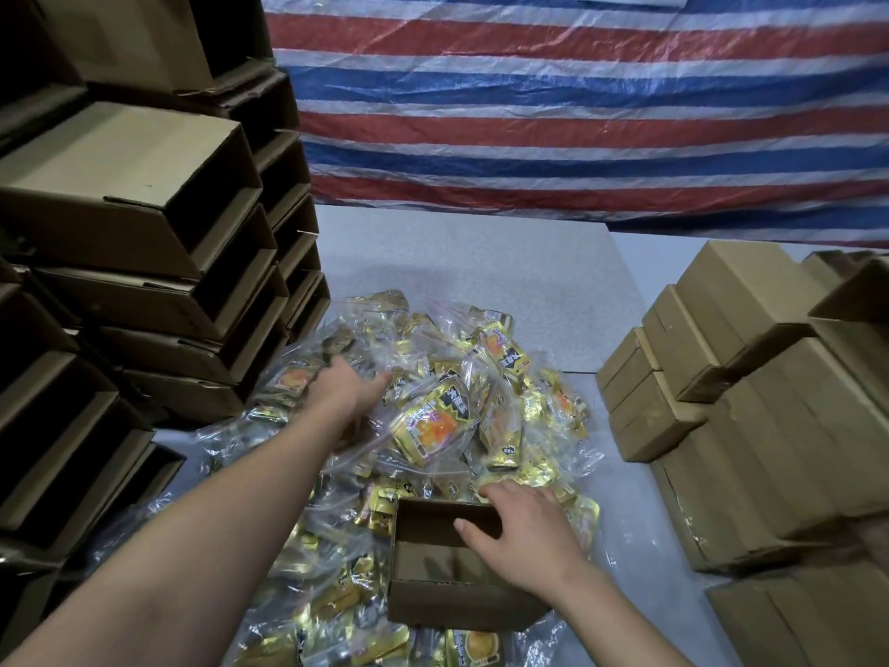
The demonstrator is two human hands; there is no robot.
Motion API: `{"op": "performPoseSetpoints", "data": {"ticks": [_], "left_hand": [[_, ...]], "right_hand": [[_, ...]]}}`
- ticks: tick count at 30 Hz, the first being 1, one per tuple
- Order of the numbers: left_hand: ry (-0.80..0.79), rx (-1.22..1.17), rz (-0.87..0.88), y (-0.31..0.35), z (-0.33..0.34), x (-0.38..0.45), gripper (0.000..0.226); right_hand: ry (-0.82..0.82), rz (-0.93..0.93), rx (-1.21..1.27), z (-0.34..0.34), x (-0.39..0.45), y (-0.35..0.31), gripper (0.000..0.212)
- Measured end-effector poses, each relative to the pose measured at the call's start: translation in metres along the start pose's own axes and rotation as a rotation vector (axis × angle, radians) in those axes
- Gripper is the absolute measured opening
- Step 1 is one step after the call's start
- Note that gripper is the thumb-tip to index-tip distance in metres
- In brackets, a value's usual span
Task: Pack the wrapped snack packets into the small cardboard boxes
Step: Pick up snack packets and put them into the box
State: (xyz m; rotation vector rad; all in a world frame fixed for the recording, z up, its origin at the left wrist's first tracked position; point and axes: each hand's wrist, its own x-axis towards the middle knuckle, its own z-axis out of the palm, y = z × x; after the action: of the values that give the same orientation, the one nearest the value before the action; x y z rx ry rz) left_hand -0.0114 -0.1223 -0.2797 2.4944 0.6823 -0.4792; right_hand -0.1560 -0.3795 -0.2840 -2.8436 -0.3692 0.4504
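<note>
Reaching into the packet heap

Left hand reaches, grip spread, onto the snack packets heaped on the tabletop; right hand rests spread on the open box. Packets look light, slippery, crinkly: best pinched by an edge.

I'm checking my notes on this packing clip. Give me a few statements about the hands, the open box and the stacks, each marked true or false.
1. The right hand rests on the far rim of the open box. True.
2. The open box is full of packets. False: its inside looks empty.
3. The left hand reaches into the packet pile. True.
4. The closed boxes are stacked at the left. False: they sit at the right; open boxes are stacked at the left.
</note>
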Motion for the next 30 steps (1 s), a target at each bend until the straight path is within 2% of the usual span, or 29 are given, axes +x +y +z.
{"op": "performPoseSetpoints", "data": {"ticks": [5,8,11,13,16,17,18,20,21,24,25,28,30], "left_hand": [[-0.248,0.103,-0.148,0.007,0.006,0.016,0.121],[-0.251,0.089,-0.114,0.007,0.01,0.016,0.089],[-0.322,-0.168,-0.117,0.003,0.008,0.018,0.066],[-0.292,-0.36,-0.125,-0.004,0.003,0.018,0.05],[-0.277,-0.525,-0.128,-0.014,-0.014,0.008,0.013],[-0.259,-0.571,-0.129,-0.014,-0.02,0.003,0.014],[-0.239,-0.609,-0.119,-0.013,-0.027,-0.002,0.024],[-0.202,-0.662,-0.049,-0.01,-0.039,-0.012,0.046],[-0.173,-0.679,0.004,-0.006,-0.046,-0.019,0.048],[-0.104,-0.743,0.184,0.015,-0.068,-0.046,0.031],[-0.115,-0.77,0.251,0.025,-0.074,-0.056,0.029],[-0.213,-0.845,0.423,0.05,-0.086,-0.092,0.034],[-0.217,-0.828,0.515,0.065,-0.085,-0.116,0.032]], "right_hand": [[0.012,0.019,0.032,-0.01,-0.001,0.004,0.078],[0.022,0.048,0.051,-0.017,-0.003,0.011,0.077],[0.005,0.055,0.06,-0.016,-0.005,0.013,0.069],[0.027,0.057,0.088,-0.016,-0.003,0.014,0.064],[0.093,0.066,0.133,-0.023,0.005,0.014,0.059],[0.114,0.068,0.16,-0.026,0.008,0.013,0.06],[0.133,0.073,0.209,-0.029,0.011,0.012,0.062],[0.187,0.076,0.356,-0.036,0.017,0.006,0.063],[0.221,0.071,0.426,-0.04,0.021,0.002,0.058],[0.247,0.102,0.675,-0.058,0.037,-0.019,0.023],[0.222,0.13,0.829,-0.067,0.043,-0.026,0.024],[0.073,0.233,1.399,-0.094,0.059,-0.046,0.052],[-0.048,0.176,1.722,-0.114,0.067,-0.05,0.069]]}}
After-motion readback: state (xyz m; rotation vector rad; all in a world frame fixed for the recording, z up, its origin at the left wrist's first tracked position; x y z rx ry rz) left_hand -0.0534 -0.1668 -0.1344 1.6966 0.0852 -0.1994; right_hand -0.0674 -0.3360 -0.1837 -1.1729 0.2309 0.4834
